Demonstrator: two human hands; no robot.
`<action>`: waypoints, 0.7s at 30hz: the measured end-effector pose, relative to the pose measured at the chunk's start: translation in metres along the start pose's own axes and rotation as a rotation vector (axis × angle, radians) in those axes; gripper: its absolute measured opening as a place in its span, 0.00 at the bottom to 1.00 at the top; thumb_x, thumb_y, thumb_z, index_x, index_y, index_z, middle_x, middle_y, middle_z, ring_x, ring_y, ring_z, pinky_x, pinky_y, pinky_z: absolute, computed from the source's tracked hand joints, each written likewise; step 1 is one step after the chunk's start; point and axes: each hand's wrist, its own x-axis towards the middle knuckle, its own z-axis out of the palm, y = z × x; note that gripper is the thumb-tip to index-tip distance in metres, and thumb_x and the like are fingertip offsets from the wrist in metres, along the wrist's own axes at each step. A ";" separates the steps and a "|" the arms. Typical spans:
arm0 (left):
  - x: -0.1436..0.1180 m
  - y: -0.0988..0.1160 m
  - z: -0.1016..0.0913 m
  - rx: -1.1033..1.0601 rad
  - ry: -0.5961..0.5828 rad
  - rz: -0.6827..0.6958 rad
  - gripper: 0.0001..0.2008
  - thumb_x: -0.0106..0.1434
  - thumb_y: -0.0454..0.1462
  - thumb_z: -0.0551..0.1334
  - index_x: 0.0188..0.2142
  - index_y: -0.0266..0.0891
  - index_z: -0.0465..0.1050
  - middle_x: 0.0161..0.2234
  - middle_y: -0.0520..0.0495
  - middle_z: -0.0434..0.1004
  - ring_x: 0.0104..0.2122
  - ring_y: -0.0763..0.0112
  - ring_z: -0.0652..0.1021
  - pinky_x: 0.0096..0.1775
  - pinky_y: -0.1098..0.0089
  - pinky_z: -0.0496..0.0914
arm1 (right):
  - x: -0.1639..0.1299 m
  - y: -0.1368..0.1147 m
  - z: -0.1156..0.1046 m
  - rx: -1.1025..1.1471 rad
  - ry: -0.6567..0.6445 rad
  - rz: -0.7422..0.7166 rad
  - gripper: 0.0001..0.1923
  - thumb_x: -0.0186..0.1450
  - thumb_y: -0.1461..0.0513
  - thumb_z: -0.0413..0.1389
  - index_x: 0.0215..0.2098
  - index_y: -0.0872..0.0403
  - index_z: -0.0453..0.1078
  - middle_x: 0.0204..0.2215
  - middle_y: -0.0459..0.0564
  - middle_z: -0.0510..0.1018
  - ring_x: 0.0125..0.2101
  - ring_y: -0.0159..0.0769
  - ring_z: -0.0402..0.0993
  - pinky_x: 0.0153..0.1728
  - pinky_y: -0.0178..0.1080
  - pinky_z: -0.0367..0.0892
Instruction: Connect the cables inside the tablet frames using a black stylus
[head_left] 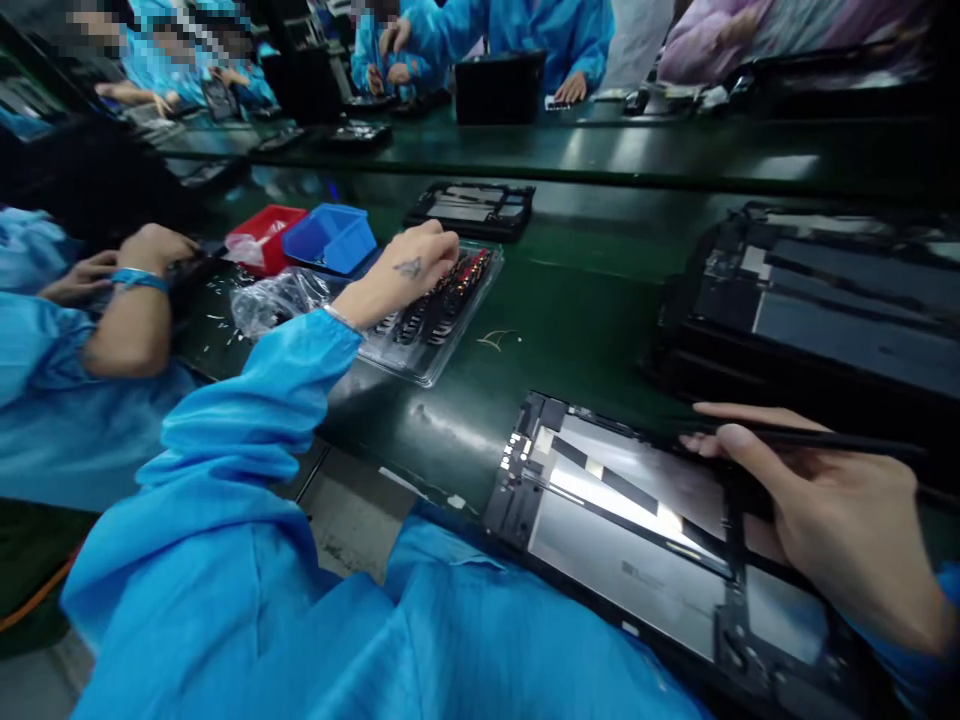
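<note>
My left hand (pixel 409 268) reaches out over a clear plastic tray (pixel 439 355) of small dark parts, fingers curled down onto its far end; I cannot see whether a part is pinched. My right hand (pixel 829 515) rests on the right side of an opened tablet body (pixel 630 530) lying on the green belt in front of me, and grips a thin black tool (pixel 825 437) that points right. Blue sleeves cover both my arms.
Red bin (pixel 262 235) and blue bin (pixel 330 237) stand beyond the tray, beside a crumpled plastic bag (pixel 274 298). A co-worker's arms (pixel 124 300) work at my left. More opened tablets lie at right (pixel 825 310) and farther back (pixel 472 208). Other workers sit across.
</note>
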 end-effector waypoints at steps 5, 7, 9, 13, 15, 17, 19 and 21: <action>0.030 -0.030 0.035 -0.086 -0.128 -0.021 0.07 0.62 0.32 0.63 0.40 0.33 0.75 0.41 0.42 0.73 0.40 0.66 0.72 0.46 0.68 0.66 | 0.002 0.001 0.000 -0.002 -0.022 -0.016 0.14 0.59 0.50 0.63 0.40 0.47 0.82 0.31 0.52 0.84 0.33 0.45 0.83 0.39 0.46 0.77; 0.035 -0.027 0.042 -0.089 -0.140 -0.025 0.06 0.62 0.32 0.63 0.40 0.33 0.74 0.40 0.41 0.73 0.39 0.65 0.72 0.45 0.68 0.66 | 0.003 0.003 0.001 0.012 -0.024 -0.025 0.14 0.60 0.50 0.63 0.40 0.47 0.82 0.31 0.52 0.84 0.34 0.45 0.83 0.40 0.46 0.77; 0.036 -0.023 0.042 -0.091 -0.151 -0.020 0.05 0.62 0.33 0.63 0.38 0.34 0.74 0.40 0.42 0.73 0.39 0.65 0.72 0.44 0.68 0.66 | 0.004 0.004 0.002 0.045 -0.023 -0.026 0.15 0.60 0.50 0.64 0.39 0.48 0.82 0.31 0.53 0.84 0.33 0.45 0.83 0.38 0.45 0.77; 0.031 -0.018 0.028 -0.086 -0.135 -0.012 0.05 0.64 0.34 0.63 0.38 0.34 0.73 0.39 0.42 0.73 0.36 0.66 0.72 0.41 0.68 0.65 | 0.005 0.009 0.002 0.083 -0.023 -0.046 0.15 0.61 0.49 0.64 0.40 0.49 0.82 0.29 0.52 0.84 0.32 0.45 0.83 0.36 0.45 0.78; 0.024 -0.017 0.017 -0.090 -0.124 -0.013 0.06 0.64 0.33 0.62 0.41 0.34 0.73 0.36 0.44 0.74 0.34 0.67 0.72 0.39 0.69 0.64 | 0.004 0.010 0.000 0.027 -0.025 -0.117 0.15 0.65 0.49 0.60 0.41 0.47 0.82 0.31 0.51 0.83 0.33 0.44 0.82 0.37 0.46 0.77; 0.015 -0.012 0.003 -0.103 -0.137 -0.008 0.08 0.63 0.31 0.61 0.43 0.34 0.73 0.35 0.45 0.76 0.34 0.67 0.74 0.37 0.70 0.64 | 0.003 0.006 -0.002 -0.078 0.005 -0.295 0.14 0.67 0.50 0.58 0.41 0.47 0.82 0.36 0.52 0.82 0.38 0.43 0.81 0.39 0.46 0.74; 0.005 0.000 -0.014 -0.109 -0.150 0.007 0.09 0.62 0.30 0.61 0.43 0.34 0.73 0.36 0.45 0.77 0.35 0.67 0.75 0.37 0.70 0.64 | 0.000 -0.004 0.000 -0.125 0.028 -0.486 0.11 0.68 0.53 0.58 0.38 0.48 0.81 0.40 0.52 0.80 0.43 0.43 0.78 0.44 0.46 0.72; -0.006 0.026 -0.032 -0.084 -0.100 0.064 0.08 0.65 0.32 0.60 0.43 0.36 0.74 0.37 0.45 0.78 0.37 0.66 0.77 0.39 0.69 0.66 | -0.004 -0.020 0.008 -0.016 -0.046 -0.471 0.09 0.68 0.55 0.59 0.36 0.50 0.79 0.36 0.51 0.79 0.41 0.40 0.77 0.44 0.44 0.71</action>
